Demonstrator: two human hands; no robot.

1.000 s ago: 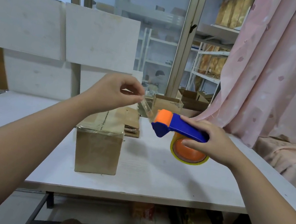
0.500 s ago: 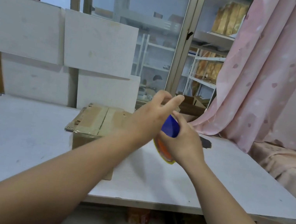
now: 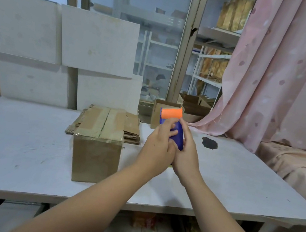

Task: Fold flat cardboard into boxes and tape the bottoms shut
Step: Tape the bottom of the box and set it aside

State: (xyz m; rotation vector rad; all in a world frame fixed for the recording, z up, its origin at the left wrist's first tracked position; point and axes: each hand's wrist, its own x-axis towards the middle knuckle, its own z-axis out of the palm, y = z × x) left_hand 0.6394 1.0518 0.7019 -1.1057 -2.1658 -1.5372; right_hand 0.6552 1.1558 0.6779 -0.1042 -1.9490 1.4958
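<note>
A folded cardboard box (image 3: 97, 153) stands on the white table (image 3: 228, 180), its taped flaps facing up. Behind it lies a stack of flat cardboard (image 3: 131, 130). To the right of the box, above the table, both hands hold a blue tape dispenser (image 3: 177, 137) with an orange roller on top. My left hand (image 3: 158, 146) grips its left side, fingers curled over the blue body. My right hand (image 3: 186, 153) grips its right side. The tape roll is mostly hidden behind the hands.
A dark patch (image 3: 209, 143) marks the table at the back right. Open cardboard boxes (image 3: 165, 112) stand behind the table by a pink curtain (image 3: 284, 76). White panels (image 3: 58, 50) line the back wall.
My left hand has let go of the tape end and come across onto the dispenser. The dispenser has turned upright, roller on top, and both hands now hold it together.
</note>
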